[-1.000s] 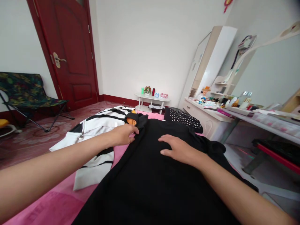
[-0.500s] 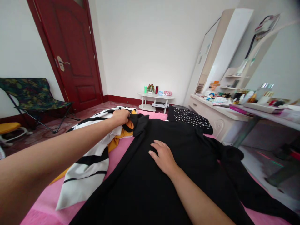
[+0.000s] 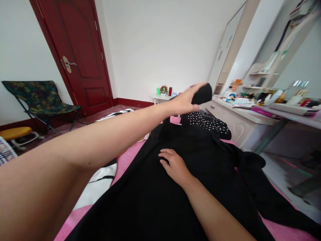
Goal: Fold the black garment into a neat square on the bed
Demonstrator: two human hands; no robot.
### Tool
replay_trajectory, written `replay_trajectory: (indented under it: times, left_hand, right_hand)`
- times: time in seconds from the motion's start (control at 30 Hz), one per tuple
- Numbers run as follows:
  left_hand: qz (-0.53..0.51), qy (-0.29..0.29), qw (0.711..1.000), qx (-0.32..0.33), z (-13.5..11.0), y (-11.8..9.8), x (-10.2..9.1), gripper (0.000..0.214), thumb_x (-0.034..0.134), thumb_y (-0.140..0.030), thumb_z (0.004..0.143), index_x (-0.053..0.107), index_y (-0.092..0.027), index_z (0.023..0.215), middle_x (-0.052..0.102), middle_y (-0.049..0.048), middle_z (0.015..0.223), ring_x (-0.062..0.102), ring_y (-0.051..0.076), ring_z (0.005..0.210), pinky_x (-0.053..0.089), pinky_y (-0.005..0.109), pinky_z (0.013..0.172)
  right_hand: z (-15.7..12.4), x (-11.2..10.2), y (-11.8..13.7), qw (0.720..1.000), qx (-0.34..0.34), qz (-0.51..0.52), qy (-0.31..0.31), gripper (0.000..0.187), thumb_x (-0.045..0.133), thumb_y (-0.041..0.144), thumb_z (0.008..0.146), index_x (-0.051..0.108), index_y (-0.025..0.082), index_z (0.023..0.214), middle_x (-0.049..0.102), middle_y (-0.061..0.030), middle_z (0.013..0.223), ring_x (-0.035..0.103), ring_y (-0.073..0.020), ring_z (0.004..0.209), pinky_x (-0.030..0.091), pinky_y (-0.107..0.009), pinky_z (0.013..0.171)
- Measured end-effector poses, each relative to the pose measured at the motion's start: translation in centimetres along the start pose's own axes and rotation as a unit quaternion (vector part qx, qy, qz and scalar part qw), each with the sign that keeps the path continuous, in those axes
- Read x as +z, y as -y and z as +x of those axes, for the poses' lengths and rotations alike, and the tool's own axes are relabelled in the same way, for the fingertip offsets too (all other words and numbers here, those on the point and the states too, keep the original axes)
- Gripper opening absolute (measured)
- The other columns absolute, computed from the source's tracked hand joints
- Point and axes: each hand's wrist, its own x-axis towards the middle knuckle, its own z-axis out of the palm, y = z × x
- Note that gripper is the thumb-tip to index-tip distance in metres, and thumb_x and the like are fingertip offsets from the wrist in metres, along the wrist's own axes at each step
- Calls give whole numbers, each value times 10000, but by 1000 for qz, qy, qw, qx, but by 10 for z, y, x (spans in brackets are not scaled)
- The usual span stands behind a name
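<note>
A black long-sleeved garment (image 3: 140, 194) lies spread in front of me, its far sleeve on the right side bunched at the middle. My left hand (image 3: 189, 100) is raised above its collar end, fingers closed around black cloth, apparently the garment's left sleeve. Most of that sleeve is hidden behind my forearm. My right hand (image 3: 174, 166) rests flat on the garment's upper middle, fingers slightly spread, holding nothing. Beside the garment on the left, partly under my left arm, is a white cloth with black stripes (image 3: 96, 184).
Everything lies on a pink cover (image 3: 127, 157). A black polka-dot cloth (image 3: 208, 124) is folded beyond the garment. A cluttered dressing table (image 3: 250, 115) stands to the right, a small white table (image 3: 156, 97) at the wall, a folding chair (image 3: 37, 98) and red door (image 3: 77, 50) left.
My left hand has lifted the black sleeve off the left side and carried it up and right, across the collar. My right hand stays in place on the garment.
</note>
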Motion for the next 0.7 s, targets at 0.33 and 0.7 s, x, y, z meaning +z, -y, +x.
replay_trajectory:
  times: [0.33, 0.7]
  left_hand:
    - [93, 206, 934, -276, -202, -22, 8, 570, 626, -434, 732, 500, -179, 1226, 630, 89, 1076, 618, 244, 924, 478, 321, 768]
    - [27, 349, 848, -399, -300, -79, -35, 217, 614, -411, 685, 634, -222, 790, 622, -5, 688, 574, 160, 589, 333, 239, 479]
  right_hand:
    - [8, 11, -13, 969, 144, 176, -94, 413, 535, 167, 778, 524, 165, 1191, 623, -105, 1078, 651, -184, 877, 523, -371, 834]
    - [69, 1, -12, 788, 384, 469, -109, 549, 707, 216, 676, 542, 215, 1200, 647, -102, 1039, 653, -243, 928, 580, -422, 728]
